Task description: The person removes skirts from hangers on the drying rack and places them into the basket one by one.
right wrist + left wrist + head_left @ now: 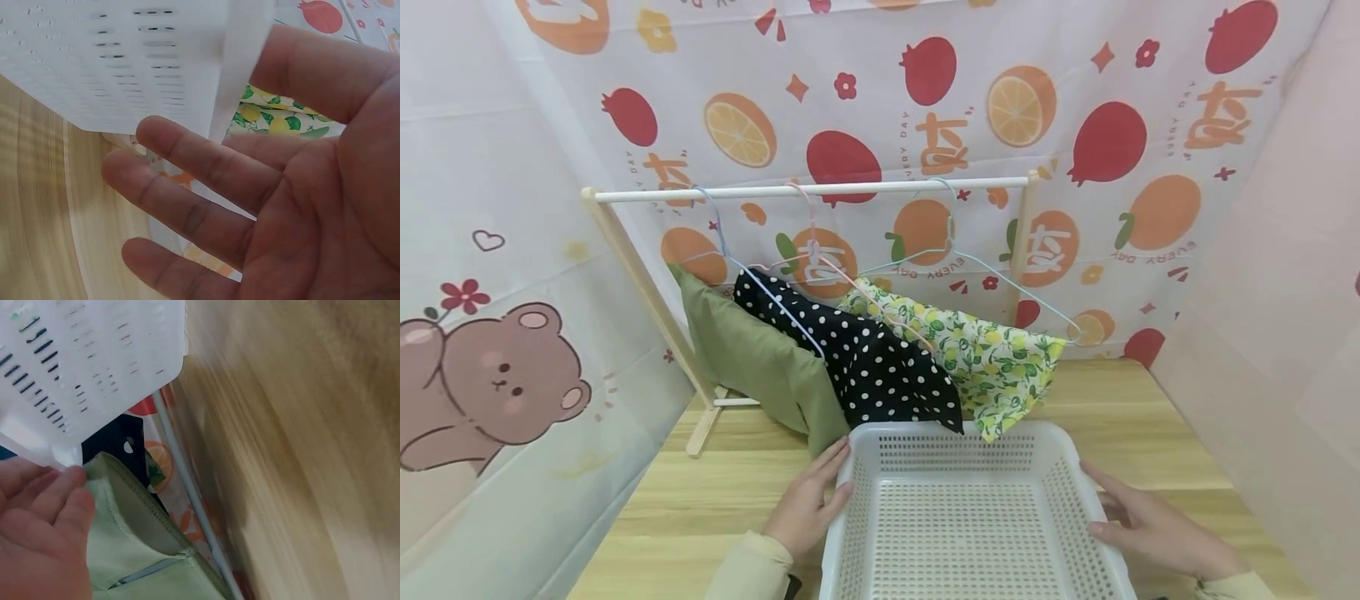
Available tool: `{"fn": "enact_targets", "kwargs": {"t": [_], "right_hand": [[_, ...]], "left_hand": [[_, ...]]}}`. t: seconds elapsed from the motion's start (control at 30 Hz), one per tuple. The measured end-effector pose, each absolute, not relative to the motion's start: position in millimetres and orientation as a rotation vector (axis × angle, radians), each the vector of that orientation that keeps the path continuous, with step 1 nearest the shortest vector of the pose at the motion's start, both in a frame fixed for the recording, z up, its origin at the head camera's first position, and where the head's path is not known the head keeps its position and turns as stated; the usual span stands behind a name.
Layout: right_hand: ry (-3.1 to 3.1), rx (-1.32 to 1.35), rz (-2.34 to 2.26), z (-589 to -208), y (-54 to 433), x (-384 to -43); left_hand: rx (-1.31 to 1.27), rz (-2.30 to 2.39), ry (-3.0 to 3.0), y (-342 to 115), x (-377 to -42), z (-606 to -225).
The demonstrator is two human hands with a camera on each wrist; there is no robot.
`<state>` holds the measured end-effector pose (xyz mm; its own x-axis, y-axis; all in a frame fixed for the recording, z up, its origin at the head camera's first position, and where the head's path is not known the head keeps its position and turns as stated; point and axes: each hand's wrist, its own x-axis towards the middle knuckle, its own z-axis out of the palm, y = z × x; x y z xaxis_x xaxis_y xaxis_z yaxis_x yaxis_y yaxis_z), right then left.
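Observation:
A white perforated plastic basket [958, 533] occupies the front middle of the table in the head view, with nothing inside. My left hand [808, 504] rests along its left rim near the far corner, thumb apart from the fingers. In the left wrist view the fingertips touch the basket's edge beside a green cloth piece [134, 531]. My right hand [1157, 525] touches the opposite rim with thumb and forefinger. The other fingers [187, 206] extend loosely outside the basket wall in the right wrist view.
Behind the basket stands a wooden rack with a white rail [865, 190]. From blue, pink and pale green hangers hang the green cloth, a black polka-dot cloth [887, 375] and a lemon-print cloth [1000, 358]. Their lower corners reach the basket's far rim. A fruit-print curtain [865, 92] backs the table.

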<state>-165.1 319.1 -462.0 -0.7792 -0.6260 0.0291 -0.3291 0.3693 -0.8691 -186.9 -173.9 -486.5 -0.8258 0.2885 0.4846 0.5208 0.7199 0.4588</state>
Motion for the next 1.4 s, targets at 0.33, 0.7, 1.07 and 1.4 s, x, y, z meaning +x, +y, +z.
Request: {"fn": "enact_targets", "kwargs": {"t": [0.33, 0.7, 1.07, 1.4], "right_hand": [[2.416, -0.814, -1.374, -463.3, 311.5, -162.5], [2.490, -0.835, -1.390, -470.4, 305.5, -171.2], [2.582, -0.852, -1.378, -476.3, 298.6, -184.9], [2.500, -0.786, -1.414, -474.6, 295.5, -192.0]], "left_hand": [[-0.536, -0.739, -2.557, -173.4, -171.5, -478.9], [-0.678, -0.640, -2.615, -182.7, -152.0, -479.4], [-0.674, -0.653, -2.543, -185.7, -170.6, -482.6], [-0.584, -0.709, -2.579, -184.4, -174.0, -485.4]]}}
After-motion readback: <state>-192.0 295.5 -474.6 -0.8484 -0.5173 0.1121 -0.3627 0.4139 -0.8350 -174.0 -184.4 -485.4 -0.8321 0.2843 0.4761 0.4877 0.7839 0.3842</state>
